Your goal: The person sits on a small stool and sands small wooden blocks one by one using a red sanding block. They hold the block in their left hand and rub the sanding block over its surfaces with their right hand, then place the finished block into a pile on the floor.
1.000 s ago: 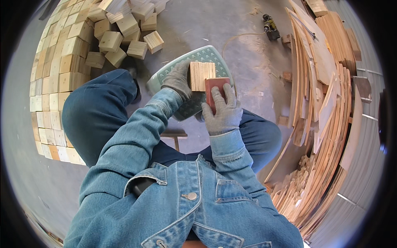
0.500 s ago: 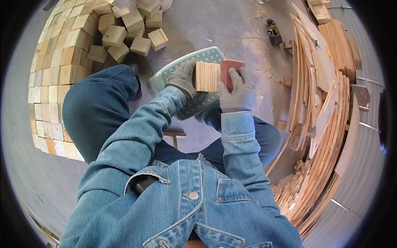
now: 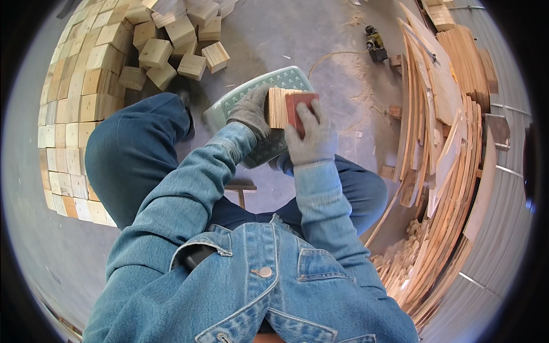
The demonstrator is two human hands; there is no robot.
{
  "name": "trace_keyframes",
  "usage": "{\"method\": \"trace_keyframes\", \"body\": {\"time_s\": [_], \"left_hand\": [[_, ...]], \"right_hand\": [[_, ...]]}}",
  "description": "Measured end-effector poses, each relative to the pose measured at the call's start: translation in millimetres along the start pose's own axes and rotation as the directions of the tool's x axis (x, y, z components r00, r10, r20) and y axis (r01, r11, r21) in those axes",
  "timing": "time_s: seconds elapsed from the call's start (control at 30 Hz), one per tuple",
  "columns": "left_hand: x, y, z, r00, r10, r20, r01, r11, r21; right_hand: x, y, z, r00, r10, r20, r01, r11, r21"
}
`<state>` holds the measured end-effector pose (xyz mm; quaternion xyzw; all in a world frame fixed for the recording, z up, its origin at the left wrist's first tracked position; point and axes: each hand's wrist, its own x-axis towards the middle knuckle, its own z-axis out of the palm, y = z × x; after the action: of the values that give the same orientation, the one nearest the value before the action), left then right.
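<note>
My left hand, in a grey glove, grips a layered wooden block by its left side. The block is above a pale green plastic stool or crate with a patterned top; I cannot tell whether it rests there. In my gloved right hand is a flat red sanding block, its fingers bent over the face. The sanding block lies over the right part of the wooden block and hides it. Whether their surfaces touch is hard to make out.
Stacked wooden blocks form a wall at the left, with several loose blocks beside it. A power drill lies on the floor at the far right. Long thin boards are piled along the right, near wood scraps.
My right hand has moved left with the sanding block, which now covers the wooden block's right part. My left hand has kept its hold and barely moved.
</note>
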<state>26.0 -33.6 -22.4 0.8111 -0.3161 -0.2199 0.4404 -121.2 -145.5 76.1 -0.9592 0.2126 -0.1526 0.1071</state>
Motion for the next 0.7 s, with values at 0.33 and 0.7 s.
{"method": "trace_keyframes", "body": {"time_s": [0.33,0.7], "left_hand": [[2.8,4.3,-6.3,0.999,0.010,0.034,-0.007,0.996,-0.090],[-5.3,1.3,-4.8,0.999,-0.035,0.005,0.035,0.999,-0.009]], "right_hand": [[2.7,0.9,1.6,1.000,-0.004,-0.019,0.003,0.997,-0.073],[-21.1,-6.5,-5.4,1.000,-0.017,0.010,0.017,0.999,-0.031]]}}
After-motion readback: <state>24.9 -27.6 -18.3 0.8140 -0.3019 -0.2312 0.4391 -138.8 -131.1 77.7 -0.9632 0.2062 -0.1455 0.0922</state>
